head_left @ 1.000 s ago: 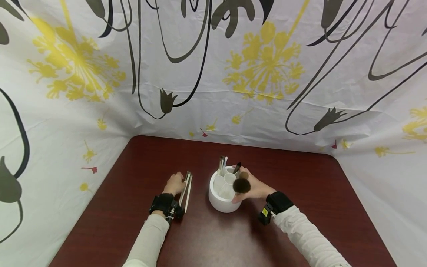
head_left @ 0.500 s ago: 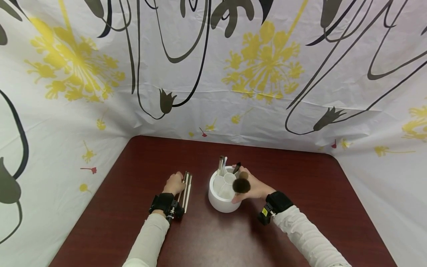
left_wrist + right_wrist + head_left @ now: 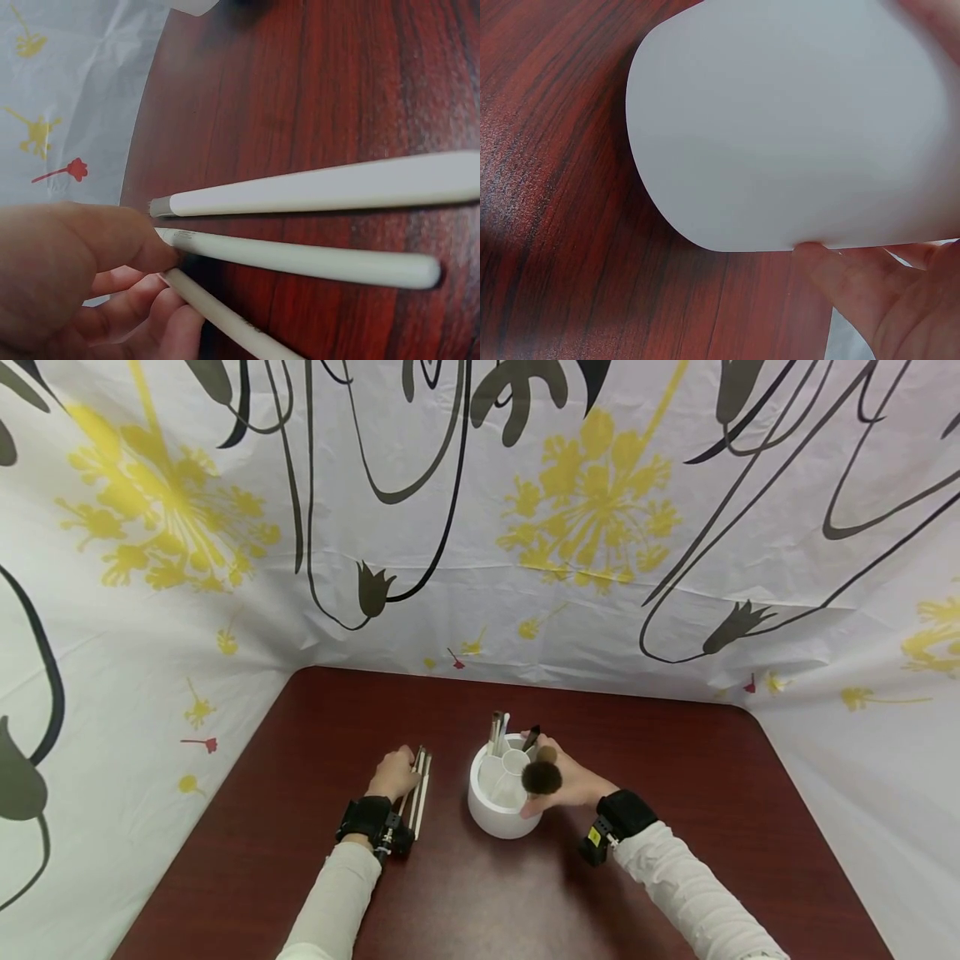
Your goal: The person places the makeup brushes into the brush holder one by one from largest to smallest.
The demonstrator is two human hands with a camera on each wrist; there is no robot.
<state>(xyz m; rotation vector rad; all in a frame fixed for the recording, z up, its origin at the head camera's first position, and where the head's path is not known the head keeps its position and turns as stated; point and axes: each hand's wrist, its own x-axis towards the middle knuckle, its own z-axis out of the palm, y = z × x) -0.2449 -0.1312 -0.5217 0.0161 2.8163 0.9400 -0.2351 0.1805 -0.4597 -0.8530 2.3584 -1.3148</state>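
Three pale-handled makeup brushes lie side by side at the left of the table. My left hand (image 3: pixel 393 774) is at them; in the left wrist view its thumb and fingers pinch the nearest brush (image 3: pixel 232 321). Just beyond lie a second brush (image 3: pixel 322 261), right by the thumb tip, and a wider white-handled brush (image 3: pixel 322 185). My right hand (image 3: pixel 577 783) grips the side of a round white brush holder (image 3: pixel 497 820), thumb in front and fingers behind. Several slim brushes (image 3: pixel 497 733) stand in its back compartment. A large dark fluffy brush (image 3: pixel 542 777) and a dark-tipped brush (image 3: pixel 531 738) stand on its right side.
Everything rests on a dark red wooden table (image 3: pixel 637 735). A white cloth (image 3: pixel 480 543) with yellow and grey flower prints hangs behind it and along both sides. The holder's front left compartments (image 3: pixel 491 772) show bare walls.
The brushes by my left hand have shifted slightly, their handles now lying a little differently beside one another. My right hand and the holder have stayed in place.
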